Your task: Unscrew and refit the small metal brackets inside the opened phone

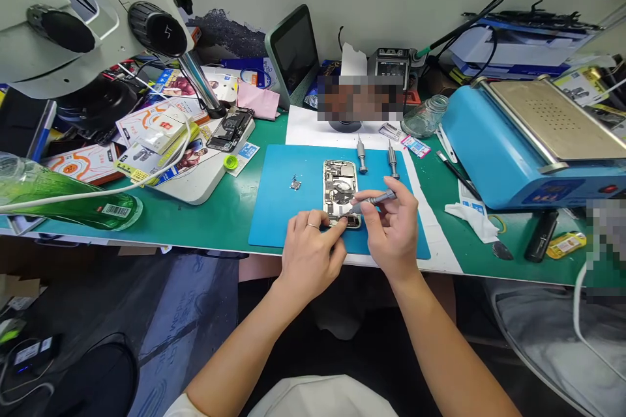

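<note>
An opened smartphone with bare inner parts lies on the blue mat. My left hand is closed at its lower left edge, a finger reaching over the bottom end and bearing on it. In my right hand is a grey precision screwdriver, slanted between thumb and fingers, its tip down at the lower part of the phone. Two more screwdrivers, one grey and one darker, are above the phone. A cluster of tiny metal parts sits left of it.
A blue heating-plate machine stands at the right, a glass jar beside it. Left are a microscope, a green bottle and another opened phone on the stand base. Behind is a tablet-like screen.
</note>
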`<state>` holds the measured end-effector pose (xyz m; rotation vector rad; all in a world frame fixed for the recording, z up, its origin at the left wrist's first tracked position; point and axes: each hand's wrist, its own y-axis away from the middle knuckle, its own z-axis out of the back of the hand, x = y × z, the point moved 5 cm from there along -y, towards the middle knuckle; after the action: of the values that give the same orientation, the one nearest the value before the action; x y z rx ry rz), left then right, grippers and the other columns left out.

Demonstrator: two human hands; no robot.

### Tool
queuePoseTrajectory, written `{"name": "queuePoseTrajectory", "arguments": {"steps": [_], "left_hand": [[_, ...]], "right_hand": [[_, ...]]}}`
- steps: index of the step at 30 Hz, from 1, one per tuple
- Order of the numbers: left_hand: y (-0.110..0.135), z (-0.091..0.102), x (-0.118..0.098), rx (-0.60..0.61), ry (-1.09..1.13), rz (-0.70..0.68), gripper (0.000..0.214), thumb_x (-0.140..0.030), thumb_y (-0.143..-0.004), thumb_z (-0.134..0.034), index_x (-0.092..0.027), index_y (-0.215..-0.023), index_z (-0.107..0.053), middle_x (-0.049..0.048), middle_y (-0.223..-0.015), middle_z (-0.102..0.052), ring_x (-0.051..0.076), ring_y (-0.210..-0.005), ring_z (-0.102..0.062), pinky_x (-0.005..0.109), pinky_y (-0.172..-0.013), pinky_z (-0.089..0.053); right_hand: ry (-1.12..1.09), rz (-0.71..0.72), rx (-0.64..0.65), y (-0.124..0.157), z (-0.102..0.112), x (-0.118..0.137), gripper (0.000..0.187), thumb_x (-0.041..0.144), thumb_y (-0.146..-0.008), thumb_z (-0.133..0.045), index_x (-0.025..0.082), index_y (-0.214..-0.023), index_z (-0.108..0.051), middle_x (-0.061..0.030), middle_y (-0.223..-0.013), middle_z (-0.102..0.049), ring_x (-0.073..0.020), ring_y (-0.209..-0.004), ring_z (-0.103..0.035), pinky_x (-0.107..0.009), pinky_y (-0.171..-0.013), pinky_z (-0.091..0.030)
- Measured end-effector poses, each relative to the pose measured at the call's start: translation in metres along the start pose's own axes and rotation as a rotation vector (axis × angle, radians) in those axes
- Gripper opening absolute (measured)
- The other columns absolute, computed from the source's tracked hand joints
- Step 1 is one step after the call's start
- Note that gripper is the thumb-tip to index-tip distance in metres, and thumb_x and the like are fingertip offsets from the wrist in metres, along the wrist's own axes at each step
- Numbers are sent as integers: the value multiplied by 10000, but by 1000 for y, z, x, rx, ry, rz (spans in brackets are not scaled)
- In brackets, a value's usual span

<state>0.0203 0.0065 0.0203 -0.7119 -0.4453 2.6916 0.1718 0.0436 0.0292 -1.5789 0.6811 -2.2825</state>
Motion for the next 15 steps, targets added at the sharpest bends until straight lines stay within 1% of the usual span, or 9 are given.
{"name": "queuePoseTrajectory", "arguments": {"steps": [6,15], "left_hand": [[-1,0,1,4,6,0,312,-223,-995,-610,-280,-1263,-759,91,-1041,-629,264,-965,-540,403,-818,-430],[-1,0,1,-20,14,-1,312,-206,-985,-612,-275,-1244,-772,89,-1035,-635,266,-956,-537,399,-801,-417]], "right_hand": [[33,-16,26,0,-2,-1,456,273,-1046,-619,294,-1465,-440,-60,-1110,-764,-216,-980,-794,-357,-723,-683],[61,7,34,1,-3,0,461,246,-1046,-618,299,-1469,-443,-60,-1122,-760,-208,-966,-792,-369,-759,-693]]}}
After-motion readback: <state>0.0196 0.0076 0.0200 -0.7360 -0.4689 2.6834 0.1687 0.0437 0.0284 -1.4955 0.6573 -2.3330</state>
